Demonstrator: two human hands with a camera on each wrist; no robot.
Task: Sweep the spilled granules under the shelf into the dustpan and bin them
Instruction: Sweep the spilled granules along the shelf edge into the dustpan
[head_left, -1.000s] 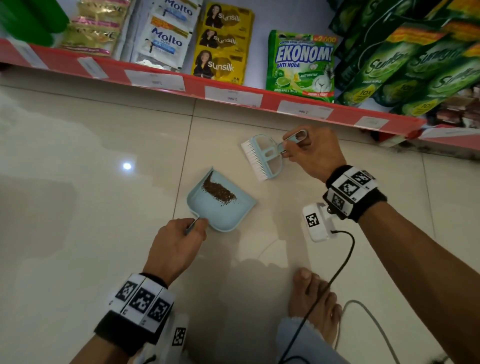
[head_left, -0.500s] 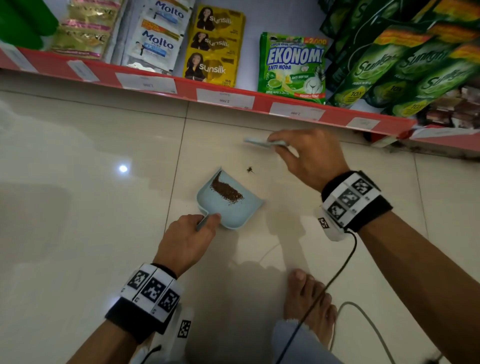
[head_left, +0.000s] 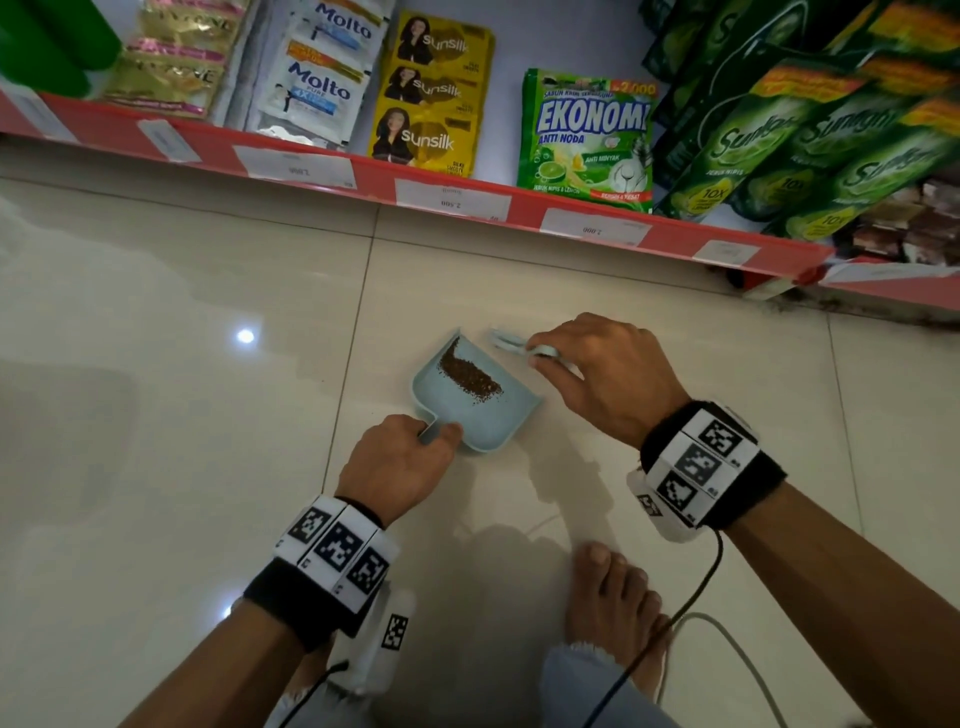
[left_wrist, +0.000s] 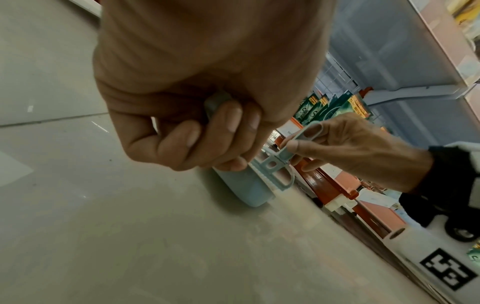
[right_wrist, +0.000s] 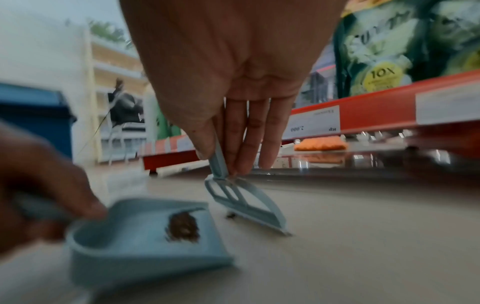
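A light blue dustpan (head_left: 511, 413) lies on the tiled floor with a streak of brown granules (head_left: 467, 375) inside it. My left hand (head_left: 400, 460) grips its short handle (left_wrist: 215, 103). My right hand (head_left: 602, 374) pinches the handle of a small light blue hand brush (head_left: 506, 341), whose head stands on the floor right at the pan's open lip. In the right wrist view a tiny dark clump of granules (right_wrist: 230, 215) sits on the floor just in front of the brush (right_wrist: 246, 202), next to the dustpan (right_wrist: 145, 242).
A red-edged shop shelf (head_left: 467, 200) with detergent and shampoo packs runs along the back, with a low gap under it where an orange object (right_wrist: 320, 144) lies. My bare foot (head_left: 618, 597) and a cable (head_left: 691, 597) are behind the pan. A blue bin (right_wrist: 33, 115) stands far left.
The brush turned bristles-down and swept from near the shelf up to the dustpan's lip. The loose clump seen on the floor half a second ago is now at the pan's mouth.
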